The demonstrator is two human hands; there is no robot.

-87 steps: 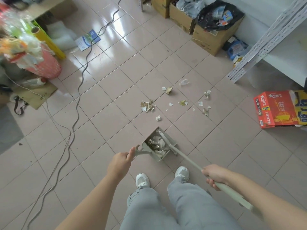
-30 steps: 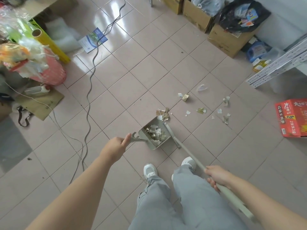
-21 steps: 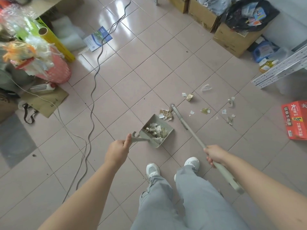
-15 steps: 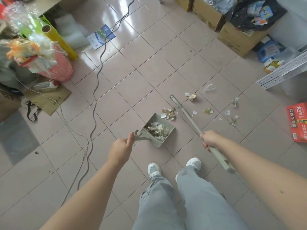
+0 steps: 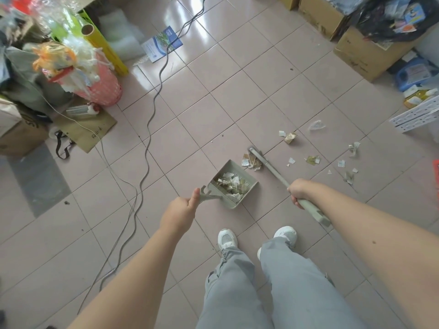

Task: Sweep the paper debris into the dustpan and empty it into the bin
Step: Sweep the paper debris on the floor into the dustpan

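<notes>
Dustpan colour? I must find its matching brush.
Pale grey-green dustpan, seen clearly in the head view.

- red box (image 5: 436,170) cut off by right edge, only a sliver shows
- broom (image 5: 273,170) head too thin to tell bristles
- broom handle partly hidden inside right hand (image 5: 299,189)
- booklet (image 5: 162,43) print too small to read
- top-right boxes (image 5: 363,55) cropped by frame

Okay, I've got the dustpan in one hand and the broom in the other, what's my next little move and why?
Probably pull the grey-green broom toward the grey-green plastic dustpan, dragging in the small clump of torn paper at its open edge. The broom head sits just beyond that clump, the left hand steadies the pan, and more paper scraps lie farther right.
</notes>
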